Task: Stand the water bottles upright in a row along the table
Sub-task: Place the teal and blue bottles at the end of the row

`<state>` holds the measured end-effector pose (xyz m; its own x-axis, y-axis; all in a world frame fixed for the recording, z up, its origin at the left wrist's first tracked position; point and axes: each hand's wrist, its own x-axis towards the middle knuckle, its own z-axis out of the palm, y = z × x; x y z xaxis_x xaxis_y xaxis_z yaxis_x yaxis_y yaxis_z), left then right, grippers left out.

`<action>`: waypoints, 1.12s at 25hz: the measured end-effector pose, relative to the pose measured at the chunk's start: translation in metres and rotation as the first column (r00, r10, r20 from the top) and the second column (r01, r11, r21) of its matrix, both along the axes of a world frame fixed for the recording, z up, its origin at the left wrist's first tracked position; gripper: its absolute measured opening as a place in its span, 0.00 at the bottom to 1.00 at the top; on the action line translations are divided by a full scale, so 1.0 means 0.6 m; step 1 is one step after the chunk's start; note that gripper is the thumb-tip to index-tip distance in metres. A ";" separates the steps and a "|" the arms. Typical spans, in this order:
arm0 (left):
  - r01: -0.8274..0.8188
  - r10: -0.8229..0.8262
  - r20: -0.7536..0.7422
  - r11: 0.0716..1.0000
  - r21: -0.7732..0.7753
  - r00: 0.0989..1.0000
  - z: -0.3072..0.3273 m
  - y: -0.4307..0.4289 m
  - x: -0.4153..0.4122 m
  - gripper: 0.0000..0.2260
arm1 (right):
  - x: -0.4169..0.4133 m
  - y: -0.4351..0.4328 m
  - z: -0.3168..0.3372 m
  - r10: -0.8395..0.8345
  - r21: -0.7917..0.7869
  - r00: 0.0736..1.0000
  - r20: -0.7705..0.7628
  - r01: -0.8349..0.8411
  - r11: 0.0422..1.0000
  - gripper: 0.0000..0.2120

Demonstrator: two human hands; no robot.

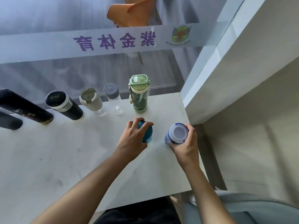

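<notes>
Several bottles stand upright in a row along the far edge of the white table (64, 159): a green one (140, 94), a clear one with a grey cap (113, 96), a clear one with a beige lid (91, 101) and black flasks (63, 105) further left. Nearer to me, my left hand (134, 139) grips the top of a teal bottle (148, 134). My right hand (186, 143) wraps around a white bottle with blue trim (177, 134), close to the table's right edge.
A white shelf unit (226, 78) rises right beside the table's right end. A glass partition with purple lettering (113, 41) runs behind the row. Two more black flasks (24, 107) stand at the far left.
</notes>
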<state>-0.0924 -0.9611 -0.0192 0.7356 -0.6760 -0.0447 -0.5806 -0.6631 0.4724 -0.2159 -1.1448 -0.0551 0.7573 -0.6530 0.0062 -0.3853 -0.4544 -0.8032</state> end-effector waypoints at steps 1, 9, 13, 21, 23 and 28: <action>0.003 -0.003 0.005 1.000 0.010 1.000 -0.001 -0.017 0.006 0.32 | 0.010 -0.012 -0.003 0.008 0.009 1.000 -0.001 -0.008 1.000 0.41; -0.009 0.008 0.032 1.000 0.021 0.999 -0.003 -0.166 0.062 0.32 | 0.092 -0.125 -0.006 0.078 0.044 0.996 0.048 -0.080 0.996 0.40; -0.041 0.040 0.048 0.998 0.036 0.998 -0.001 -0.233 0.105 0.32 | 0.122 -0.181 -0.010 0.086 0.086 0.995 0.047 -0.090 0.992 0.44; -0.098 0.098 0.002 0.991 0.093 0.995 -0.015 -0.299 0.167 0.33 | 0.154 -0.243 -0.021 0.053 0.090 0.991 0.122 -0.064 0.994 0.40; -0.108 0.106 0.021 0.988 0.107 0.994 -0.021 -0.302 0.170 0.33 | 0.168 -0.250 -0.024 0.066 0.092 0.991 0.116 -0.077 0.993 0.40; -0.182 0.176 0.068 0.979 0.087 0.982 -0.029 -0.303 0.186 0.32 | 0.230 -0.265 -0.026 0.125 0.057 0.985 0.116 -0.132 0.990 0.39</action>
<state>0.0190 -1.1429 -0.0367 0.8476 -0.5279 -0.0536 -0.4735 -0.7981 0.3726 -0.0777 -1.3038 -0.0710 0.8320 -0.5518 0.0569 -0.2329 -0.4406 -0.8670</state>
